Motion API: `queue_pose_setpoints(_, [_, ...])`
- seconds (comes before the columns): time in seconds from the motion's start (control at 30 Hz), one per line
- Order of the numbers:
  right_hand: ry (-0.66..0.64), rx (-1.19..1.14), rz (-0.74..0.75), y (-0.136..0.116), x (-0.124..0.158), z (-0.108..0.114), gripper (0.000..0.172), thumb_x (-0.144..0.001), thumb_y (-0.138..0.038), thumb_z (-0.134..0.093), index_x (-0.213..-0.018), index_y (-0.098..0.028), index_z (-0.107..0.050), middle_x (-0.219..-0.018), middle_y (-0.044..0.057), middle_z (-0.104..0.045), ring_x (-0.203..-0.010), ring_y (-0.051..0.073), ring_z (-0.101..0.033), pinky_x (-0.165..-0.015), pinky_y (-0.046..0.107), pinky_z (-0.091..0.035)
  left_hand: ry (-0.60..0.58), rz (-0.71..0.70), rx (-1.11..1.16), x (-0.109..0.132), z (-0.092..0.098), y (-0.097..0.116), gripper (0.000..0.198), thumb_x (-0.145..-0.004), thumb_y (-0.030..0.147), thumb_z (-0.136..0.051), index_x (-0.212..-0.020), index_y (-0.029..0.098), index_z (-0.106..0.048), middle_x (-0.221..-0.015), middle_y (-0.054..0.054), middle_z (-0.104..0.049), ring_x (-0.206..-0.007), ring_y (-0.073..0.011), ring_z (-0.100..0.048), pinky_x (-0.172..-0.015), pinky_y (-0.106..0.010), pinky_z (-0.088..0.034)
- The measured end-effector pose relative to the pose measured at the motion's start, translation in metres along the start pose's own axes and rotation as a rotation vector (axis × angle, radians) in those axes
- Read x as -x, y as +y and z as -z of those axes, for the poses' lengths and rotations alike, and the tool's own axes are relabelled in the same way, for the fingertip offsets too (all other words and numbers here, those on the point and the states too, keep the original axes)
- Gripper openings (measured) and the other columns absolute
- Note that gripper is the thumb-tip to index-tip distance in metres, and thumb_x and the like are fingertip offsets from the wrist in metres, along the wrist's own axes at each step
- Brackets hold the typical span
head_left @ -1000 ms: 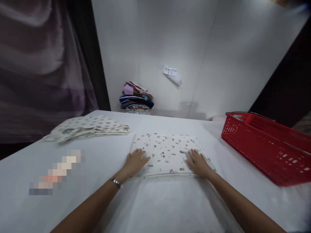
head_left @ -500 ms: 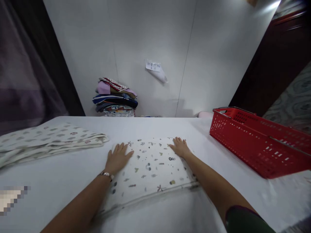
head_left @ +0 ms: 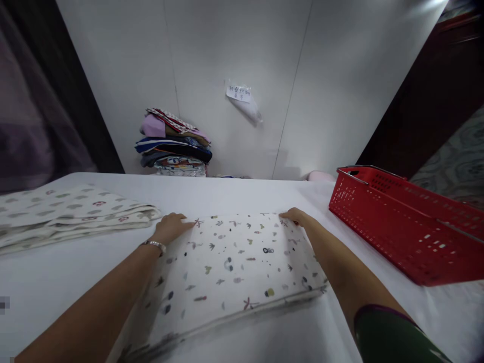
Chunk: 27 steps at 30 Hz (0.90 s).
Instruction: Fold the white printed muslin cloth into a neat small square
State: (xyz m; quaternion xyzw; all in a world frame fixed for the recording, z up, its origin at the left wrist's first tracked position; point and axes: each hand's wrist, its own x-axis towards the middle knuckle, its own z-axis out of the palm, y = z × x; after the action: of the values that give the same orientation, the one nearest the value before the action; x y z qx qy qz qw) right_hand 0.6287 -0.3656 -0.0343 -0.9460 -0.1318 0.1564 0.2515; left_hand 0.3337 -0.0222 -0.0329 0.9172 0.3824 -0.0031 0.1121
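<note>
Patterned cloth (head_left: 238, 262): folded into a rectangle on the white table (head_left: 242, 194), between the forearms
Left hand (head_left: 172, 228): fingers curled round the cloth's far left corner, gripping it, thumb on top
Right hand (head_left: 295, 217): pinching the far right corner
Spotted cloth (head_left: 79, 209): folded, left of the left hand
Red basket (head_left: 401, 227): on the right
Stacked fabrics (head_left: 174, 143): by the wall (head_left: 227, 45), beyond the table

printed cloth (head_left: 234, 262) | white, small scattered motifs | folded, layered | near edge slanted | on white table (head_left: 242, 194)
</note>
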Motion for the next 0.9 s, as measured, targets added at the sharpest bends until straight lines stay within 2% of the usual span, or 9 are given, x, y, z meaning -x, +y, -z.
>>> queue_pose_setpoints(0.13, [-0.058,-0.078,-0.041,-0.004,0.003,0.004,0.053,-0.061,-0.05,-0.076,-0.095,-0.011,-0.065,-0.087,0.013,-0.066,-0.079,0.025,-0.061,-0.067,0.035,-0.048,-0.089,-0.048,0.078,-0.009,0.011,-0.001,0.057,-0.066,0.052,-0.054,-0.106,0.013,-0.065,-0.112,-0.014,-0.065,-0.1,-0.0302,-0.06,-0.079,-0.033,-0.047])
queue_pose_setpoints(0.23, [-0.077,-0.149,-0.021,-0.001,0.007,0.007,0.052,-0.066,-0.048,-0.072,-0.102,-0.011,-0.064,-0.095,0.013,-0.065,-0.08,0.022,-0.061,-0.066,0.031,-0.048,-0.144,-0.06,0.157,-0.009,0.018,-0.006,0.053,-0.067,0.057,-0.053,-0.097,0.016,-0.067,-0.1,-0.009,-0.069,-0.089,-0.0257,-0.063,-0.069,-0.028,-0.047])
queue_pose_setpoints(0.33, [-0.056,-0.198,0.021,0.002,0.008,0.005,0.049,-0.073,-0.045,-0.067,-0.109,-0.012,-0.061,-0.097,0.013,-0.066,-0.078,0.02,-0.062,-0.066,0.028,-0.048,-0.154,-0.04,0.232,-0.005,0.02,-0.008,0.049,-0.069,0.06,-0.051,-0.089,0.018,-0.068,-0.094,-0.007,-0.07,-0.087,-0.0241,-0.064,-0.066,-0.027,-0.046])
queue_pose_setpoints(0.43, [0.048,-0.197,0.067,0.004,0.005,-0.002,0.046,-0.083,-0.041,-0.056,-0.117,-0.01,-0.055,-0.103,0.012,-0.065,-0.084,0.019,-0.062,-0.069,0.026,-0.048,-0.075,-0.031,0.225,0.003,0.014,-0.002,0.044,-0.072,0.054,-0.049,-0.092,0.019,-0.067,-0.098,-0.006,-0.07,-0.088,-0.0237,-0.063,-0.069,-0.027,-0.046])
queue_pose_setpoints(0.53, [0.157,-0.12,0.087,0.005,0.001,-0.012,0.043,-0.082,-0.036,-0.055,-0.116,-0.009,-0.056,-0.11,0.013,-0.062,-0.095,0.022,-0.06,-0.077,0.027,-0.045,0.02,-0.025,0.155,0.009,0.004,0.004,0.042,-0.077,0.049,-0.044,-0.098,0.02,-0.066,-0.108,-0.007,-0.067,-0.098,-0.0251,-0.06,-0.076,-0.03,-0.045])
queue_pose_setpoints(0.7, [0.193,0.027,0.112,0.006,0.0,-0.018,0.046,-0.082,-0.037,-0.055,-0.12,-0.012,-0.055,-0.114,0.014,-0.061,-0.102,0.025,-0.057,-0.084,0.031,-0.043,0.067,-0.035,0.132,0.018,-0.002,0.009,0.044,-0.081,0.05,-0.04,-0.105,0.02,-0.063,-0.116,-0.008,-0.063,-0.104,-0.0248,-0.057,-0.083,-0.032,-0.044])
queue_pose_setpoints(0.77, [0.19,0.07,0.119,0.002,0.005,-0.017,0.047,-0.083,-0.036,-0.053,-0.124,-0.012,-0.052,-0.117,0.015,-0.059,-0.107,0.027,-0.055,-0.087,0.034,-0.041,0.136,-0.063,0.085,0.023,0.001,0.012,0.046,-0.082,0.046,-0.041,-0.113,0.018,-0.059,-0.121,-0.009,-0.06,-0.109,-0.025,-0.055,-0.089,-0.033,-0.043])
queue_pose_setpoints(0.83, [0.219,0.144,0.168,-0.005,0.014,-0.018,0.047,-0.085,-0.033,-0.051,-0.128,-0.012,-0.049,-0.123,0.017,-0.055,-0.115,0.03,-0.049,-0.094,0.038,-0.037,0.238,-0.133,-0.005,0.03,0.001,0.017,0.05,-0.084,0.044,-0.041,-0.123,0.016,-0.054,-0.131,-0.011,-0.052,-0.121,-0.0262,-0.046,-0.1,-0.037,-0.036])
queue_pose_setpoints(0.9, [0.291,0.274,0.333,-0.014,0.025,-0.024,0.047,-0.088,-0.031,-0.045,-0.132,-0.013,-0.044,-0.134,0.017,-0.046,-0.127,0.029,-0.037,-0.103,0.042,-0.028,0.291,-0.242,-0.089,0.037,-0.005,0.02,0.055,-0.085,0.046,-0.039,-0.13,0.016,-0.048,-0.143,-0.011,-0.04,-0.134,-0.0269,-0.029,-0.109,-0.042,-0.023])
